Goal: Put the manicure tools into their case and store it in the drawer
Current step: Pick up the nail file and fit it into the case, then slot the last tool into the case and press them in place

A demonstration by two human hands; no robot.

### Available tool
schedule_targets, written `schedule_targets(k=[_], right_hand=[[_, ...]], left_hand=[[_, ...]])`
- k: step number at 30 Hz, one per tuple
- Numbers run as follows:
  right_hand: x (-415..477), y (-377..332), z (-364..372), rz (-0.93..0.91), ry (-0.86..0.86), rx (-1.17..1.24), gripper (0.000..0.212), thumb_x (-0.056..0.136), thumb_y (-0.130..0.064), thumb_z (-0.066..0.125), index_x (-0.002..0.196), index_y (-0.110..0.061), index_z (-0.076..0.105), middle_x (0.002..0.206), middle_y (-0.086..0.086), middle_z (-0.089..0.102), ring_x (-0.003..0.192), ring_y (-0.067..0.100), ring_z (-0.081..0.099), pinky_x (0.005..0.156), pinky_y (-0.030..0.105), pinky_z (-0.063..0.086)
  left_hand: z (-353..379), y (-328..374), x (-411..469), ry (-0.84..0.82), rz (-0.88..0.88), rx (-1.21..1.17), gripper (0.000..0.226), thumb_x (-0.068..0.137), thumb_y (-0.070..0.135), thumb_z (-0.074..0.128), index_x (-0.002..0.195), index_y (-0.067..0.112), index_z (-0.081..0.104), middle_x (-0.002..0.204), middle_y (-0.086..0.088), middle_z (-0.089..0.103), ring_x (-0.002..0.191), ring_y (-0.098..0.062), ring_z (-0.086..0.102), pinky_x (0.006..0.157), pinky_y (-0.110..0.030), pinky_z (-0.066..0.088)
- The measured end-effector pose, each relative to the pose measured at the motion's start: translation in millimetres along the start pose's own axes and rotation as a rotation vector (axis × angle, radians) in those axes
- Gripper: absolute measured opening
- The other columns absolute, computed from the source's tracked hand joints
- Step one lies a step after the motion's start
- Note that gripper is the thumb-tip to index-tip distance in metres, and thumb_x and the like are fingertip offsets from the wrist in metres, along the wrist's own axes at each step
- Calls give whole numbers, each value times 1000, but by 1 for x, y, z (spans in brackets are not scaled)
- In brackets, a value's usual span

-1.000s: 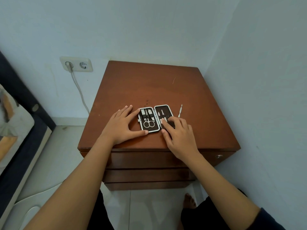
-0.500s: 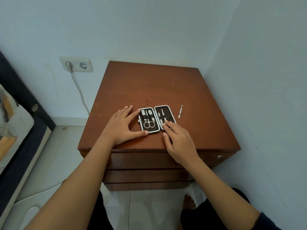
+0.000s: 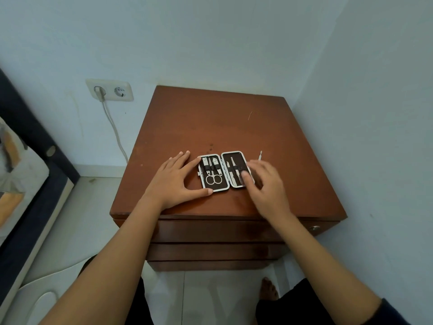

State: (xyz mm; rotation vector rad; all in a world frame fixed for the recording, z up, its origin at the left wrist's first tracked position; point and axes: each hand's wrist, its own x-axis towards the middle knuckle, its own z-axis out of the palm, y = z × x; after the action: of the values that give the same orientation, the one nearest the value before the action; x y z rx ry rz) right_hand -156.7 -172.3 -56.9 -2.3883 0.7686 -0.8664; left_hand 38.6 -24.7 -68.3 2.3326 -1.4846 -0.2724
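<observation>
An open manicure case [image 3: 225,160] with a dark lining and a white rim lies flat near the front of the brown nightstand top [image 3: 220,123]. Scissors [image 3: 213,178] and clippers sit in its left half, thin tools under a strap in its right half. My left hand [image 3: 174,179] lies flat against the case's left edge, fingers spread, thumb at its front corner. My right hand [image 3: 266,186] hovers blurred over the case's right edge, fingers apart, holding nothing. One thin white tool [image 3: 260,155] lies loose on the top, just beyond my right hand's fingertips.
The nightstand's drawers [image 3: 218,233] are shut, with a small metal knob [image 3: 314,228] at the right. Walls stand close behind and to the right. A socket [image 3: 109,90] with a plugged cable is on the left wall, a bed [image 3: 28,160] at the far left.
My right hand has lifted off the case's right half and shifted right, toward the loose white tool. My left hand and the case have stayed put.
</observation>
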Motion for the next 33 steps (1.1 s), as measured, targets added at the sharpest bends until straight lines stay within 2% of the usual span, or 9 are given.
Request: schedule_targets(k=[3, 7, 11, 15, 20, 27, 33], right_hand=[[51, 18, 1, 60, -31, -95, 39, 90, -45, 47, 114, -17, 59, 124, 2, 56, 116, 17, 50, 96, 33, 42], [121, 48, 17, 165, -242, -283, 62, 89, -54, 43, 137, -16, 40, 147, 5, 36, 134, 24, 36, 108, 47, 35], [165, 67, 34, 205, -384, -370, 70, 91, -54, 41, 146, -14, 23, 157, 4, 17, 145, 22, 14, 117, 44, 18], [190, 72, 44, 158, -487, -437, 69, 94, -52, 33, 148, -12, 15, 159, 5, 8, 146, 21, 5, 117, 44, 8], [185, 73, 34, 122, -524, -445, 61, 97, -46, 30, 147, -12, 19, 158, 3, 14, 145, 19, 11, 118, 41, 12], [125, 86, -13, 146, -401, -320, 47, 98, -32, 40, 140, -12, 38, 151, 6, 34, 140, 22, 28, 115, 35, 20], [48, 73, -39, 138, -220, -206, 36, 94, -15, 49, 129, -12, 53, 137, 6, 53, 130, 18, 45, 108, 27, 30]], left_hand=[[1, 0, 1, 2, 1, 2, 107, 56, 94, 28, 147, 41, 14, 159, 4, 9, 146, -11, 1, 117, -33, 2], [3, -2, 2, 21, 13, 0, 104, 57, 93, 30, 147, 42, 15, 159, 6, 8, 145, -9, 0, 117, -32, 0], [3, -2, 2, 52, 25, -3, 101, 59, 91, 33, 146, 42, 17, 159, 8, 11, 145, -7, 2, 115, -28, -1], [2, -1, 2, 57, 21, -7, 99, 60, 90, 34, 146, 43, 16, 158, 10, 11, 144, -5, 2, 114, -27, 0], [1, -1, 2, 48, 17, 1, 98, 60, 89, 35, 145, 44, 16, 158, 10, 12, 144, -5, 3, 115, -28, 2], [0, 1, 1, 31, -5, -6, 101, 58, 90, 35, 146, 42, 19, 158, 9, 13, 145, -8, 5, 115, -31, 5], [-1, 1, 0, 21, -16, -14, 104, 56, 93, 33, 145, 41, 20, 158, 6, 15, 145, -11, 7, 116, -35, 7]])
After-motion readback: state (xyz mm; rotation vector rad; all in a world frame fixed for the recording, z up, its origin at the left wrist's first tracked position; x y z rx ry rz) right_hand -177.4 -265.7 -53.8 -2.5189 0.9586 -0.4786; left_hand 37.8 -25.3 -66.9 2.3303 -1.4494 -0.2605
